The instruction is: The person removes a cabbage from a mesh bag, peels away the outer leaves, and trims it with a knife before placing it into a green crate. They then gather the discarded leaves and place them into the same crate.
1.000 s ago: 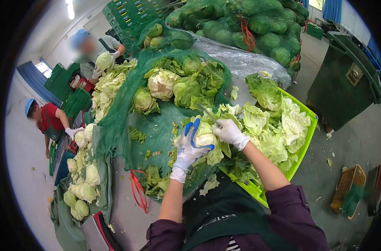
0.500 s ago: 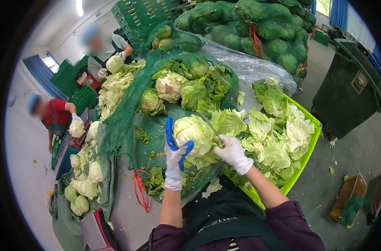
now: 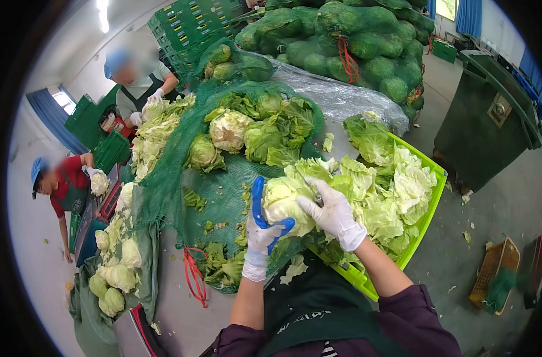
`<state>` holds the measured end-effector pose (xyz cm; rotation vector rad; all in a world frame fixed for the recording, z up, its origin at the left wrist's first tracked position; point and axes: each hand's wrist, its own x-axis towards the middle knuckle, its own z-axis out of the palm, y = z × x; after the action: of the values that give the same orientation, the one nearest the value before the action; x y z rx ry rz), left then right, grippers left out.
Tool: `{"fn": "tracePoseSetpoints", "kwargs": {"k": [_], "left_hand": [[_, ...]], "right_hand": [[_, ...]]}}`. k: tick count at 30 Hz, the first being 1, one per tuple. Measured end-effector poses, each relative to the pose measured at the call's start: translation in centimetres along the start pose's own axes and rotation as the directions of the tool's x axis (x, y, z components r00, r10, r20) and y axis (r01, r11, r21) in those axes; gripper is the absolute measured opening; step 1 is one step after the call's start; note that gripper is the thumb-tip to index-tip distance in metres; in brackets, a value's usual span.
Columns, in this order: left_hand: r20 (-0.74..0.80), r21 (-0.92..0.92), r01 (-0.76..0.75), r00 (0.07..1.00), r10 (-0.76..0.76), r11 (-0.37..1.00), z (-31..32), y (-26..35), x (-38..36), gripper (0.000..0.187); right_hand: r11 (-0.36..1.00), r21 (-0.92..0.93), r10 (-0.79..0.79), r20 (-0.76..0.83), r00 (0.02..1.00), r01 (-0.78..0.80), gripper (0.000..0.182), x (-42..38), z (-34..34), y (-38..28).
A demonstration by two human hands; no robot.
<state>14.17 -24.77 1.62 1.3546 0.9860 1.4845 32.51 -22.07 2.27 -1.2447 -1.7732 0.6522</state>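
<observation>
My left hand (image 3: pixel 262 233), in a white glove with blue covering on the fingers and thumb, grips a pale green cabbage (image 3: pixel 286 205) from its left side. A knife (image 3: pixel 318 198) is in my right hand (image 3: pixel 336 218), its thin blade pointing up and left along the cabbage's right side. Part of the blade is hard to make out against the leaves. Beneath the cabbage spreads a green net sack (image 3: pixel 223 184) with leaf scraps on it. Beyond it, several untrimmed cabbages (image 3: pixel 229 130) lie in the sack's open mouth.
To my right, a lime-green crate (image 3: pixel 428 211) is heaped with loose leaves. Trimmed cabbages (image 3: pixel 121 277) lie at the left. Two co-workers handle cabbages at the far left. Full net sacks (image 3: pixel 366 50) are piled behind, and a dark wheeled bin (image 3: pixel 482 119) stands right.
Both hands and the cabbage have shifted slightly right and down. My right hand has turned, with the knife now higher along the cabbage. The whole view has shifted a little.
</observation>
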Motion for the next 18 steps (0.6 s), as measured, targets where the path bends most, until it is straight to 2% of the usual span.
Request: {"fn": "tracePoseSetpoints", "kwargs": {"k": [2,3,4,5,6,7,9,11,12,13,14,15,16,17,18], "left_hand": [[0.014,-0.171,0.063,0.998,-0.061,0.983,0.3,0.6,-0.2,0.094],[0.007,-0.167,0.056,0.998,-0.055,0.984,0.3,0.2,-0.5,0.094],[-0.007,-0.385,0.078,0.996,-0.088,0.920,0.1,-0.7,-0.8,0.088],[-0.016,-0.583,0.088,0.993,-0.120,0.807,-0.2,-1.6,-1.1,0.082],[-0.002,-0.735,0.165,0.970,-0.245,0.658,-0.1,-2.3,-1.3,0.071],[-0.020,-0.736,0.147,0.971,-0.237,0.661,-0.3,-2.7,-1.4,0.071],[0.231,-0.934,0.291,0.935,-0.269,0.209,-0.4,-2.8,-1.8,0.069],[0.199,-0.936,0.254,0.953,-0.229,0.242,-0.9,-3.7,-2.0,0.069],[0.176,-0.952,0.226,0.956,-0.234,0.206,-1.0,-3.8,-2.0,0.068],[0.156,-0.965,0.200,0.958,-0.241,0.169,-1.2,-4.0,-2.0,0.068],[0.182,-0.952,0.221,0.965,-0.187,0.211,-1.8,-4.9,-2.2,0.068],[0.166,-0.956,0.203,0.970,-0.178,0.212,-1.9,-4.7,-2.2,0.068],[0.156,-0.959,0.200,0.964,-0.213,0.202,-1.8,-4.7,-2.4,0.068],[0.152,-0.961,0.203,0.956,-0.251,0.190,-1.6,-4.5,-2.6,0.069],[0.131,-0.952,0.198,0.952,-0.275,0.234,-0.9,-3.2,-2.6,0.069]], "right_hand": [[0.985,0.167,-0.022,-0.120,0.993,0.042,0.042,0.7,1.4,1.6],[0.984,0.171,-0.030,-0.117,0.993,0.050,0.042,0.7,0.5,0.9],[0.905,0.375,0.225,-0.021,0.974,-0.201,0.031,0.5,-1.3,0.1],[0.727,0.529,0.440,0.129,0.889,-0.437,0.021,0.5,-2.5,-0.2],[0.679,0.647,0.431,0.032,0.902,-0.348,0.019,0.3,-2.9,0.3],[0.621,0.744,0.431,-0.062,0.900,-0.246,0.016,0.0,-3.4,0.9],[0.354,0.885,0.482,0.104,0.870,-0.302,0.017,-0.5,-5.6,3.4],[0.598,0.657,0.555,0.073,0.828,-0.459,0.034,-0.5,-7.4,7.9],[0.605,0.652,0.541,0.084,0.837,-0.456,0.034,-0.7,-7.0,9.0],[0.917,0.122,0.398,-0.269,0.877,-0.379,0.050,-1.2,-6.4,9.9],[0.823,-0.482,0.053,-0.460,0.886,-0.300,0.066,-1.3,-6.0,10.2],[0.936,-0.306,0.043,-0.398,0.917,-0.177,0.080,-1.2,-5.2,9.1],[0.993,-0.104,0.025,-0.334,0.942,-0.064,0.096,-1.4,-4.0,7.6],[0.980,-0.151,0.112,-0.135,0.984,-0.132,0.100,-1.6,-3.6,3.3],[0.959,-0.211,0.208,0.059,0.976,-0.192,0.103,-2.0,-2.8,-1.0]]}}
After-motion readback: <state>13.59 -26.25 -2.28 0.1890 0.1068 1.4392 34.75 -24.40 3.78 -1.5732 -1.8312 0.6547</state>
